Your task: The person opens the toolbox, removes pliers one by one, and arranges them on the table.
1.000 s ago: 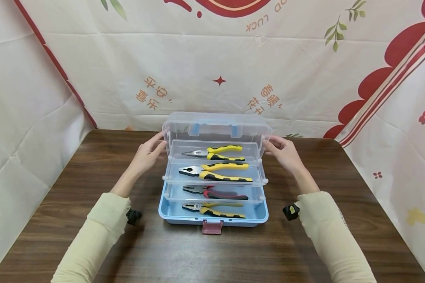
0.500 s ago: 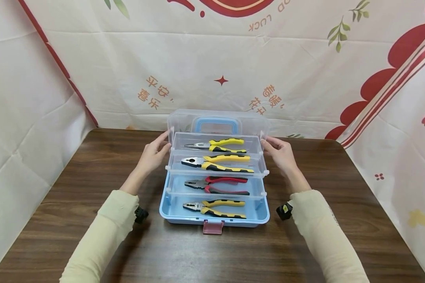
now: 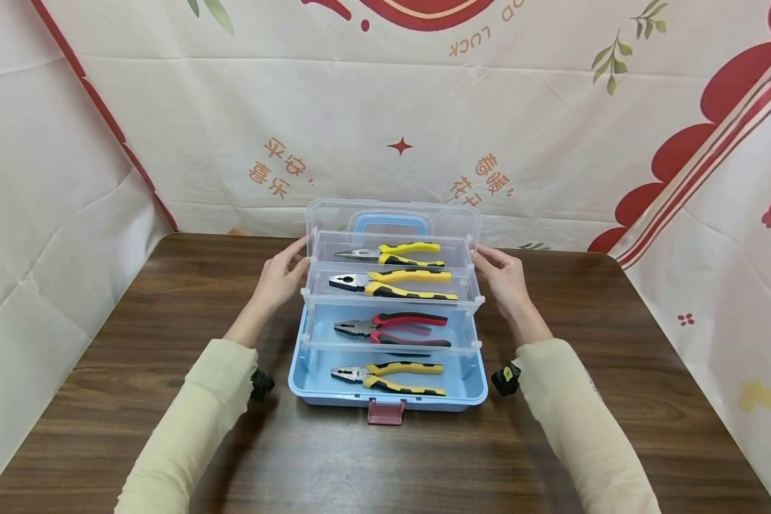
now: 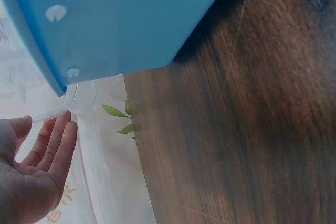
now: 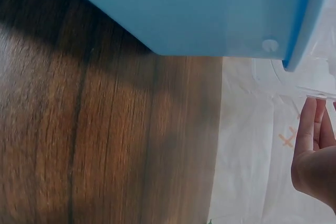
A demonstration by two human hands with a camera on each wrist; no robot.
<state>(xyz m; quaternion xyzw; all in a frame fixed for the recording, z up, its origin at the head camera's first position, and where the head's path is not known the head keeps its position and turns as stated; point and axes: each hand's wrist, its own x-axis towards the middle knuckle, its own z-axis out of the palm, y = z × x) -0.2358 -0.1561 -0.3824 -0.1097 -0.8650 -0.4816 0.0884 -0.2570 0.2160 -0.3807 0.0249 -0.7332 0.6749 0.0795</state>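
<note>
A blue toolbox (image 3: 388, 403) stands on the table, its clear lid (image 3: 330, 214) raised and tilted back, its clear trays spread in tiers. Yellow-and-black pliers (image 3: 411, 248) lie in the top tray, a larger yellow-and-black pair (image 3: 411, 290) below, red-and-black pliers (image 3: 392, 337) in the third tray, another yellow pair (image 3: 401, 385) in the base. My left hand (image 3: 275, 285) touches the lid's left side; in the left wrist view its fingers (image 4: 62, 145) are nearly straight. My right hand (image 3: 504, 282) touches the lid's right side, straight fingertips (image 5: 311, 103) at its clear edge.
A reddish latch (image 3: 385, 412) hangs at the toolbox's front. Behind the brown wooden table (image 3: 373, 471) hangs a printed white cloth (image 3: 360, 107), close to the raised lid. More cloth hangs at both sides.
The lid has swung further back, showing its blue handle. The trays have risen and moved back, uncovering the red pliers and the pair in the base. Both forearms have moved slightly inward.
</note>
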